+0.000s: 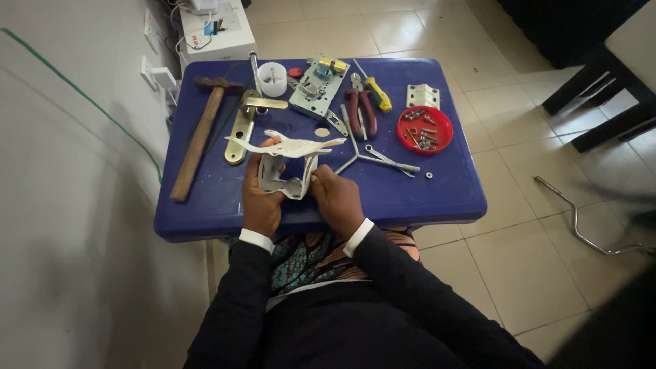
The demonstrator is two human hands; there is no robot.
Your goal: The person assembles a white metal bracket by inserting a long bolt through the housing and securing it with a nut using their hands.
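Both hands clamp one white metal bracket [287,164] over the blue table [437,191], near its front edge: left hand [262,198] wraps the lower part, right hand [336,195] pinches the side. Bracket looks bare, no screws in yet, so work seems early. On table: 1 hammer [198,137], 1 pliers [360,109], 1 screwdriver [372,89], 1 red dish [443,140] w/ screws.

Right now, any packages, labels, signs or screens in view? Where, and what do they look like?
White boxy appliance with a small red label: on the floor beyond the blue plastic table, against the wall; rectangular, white, red patch on its front face.
White wall socket plate: on the wall left of the table; square, plain white.
No screens or signs visible.
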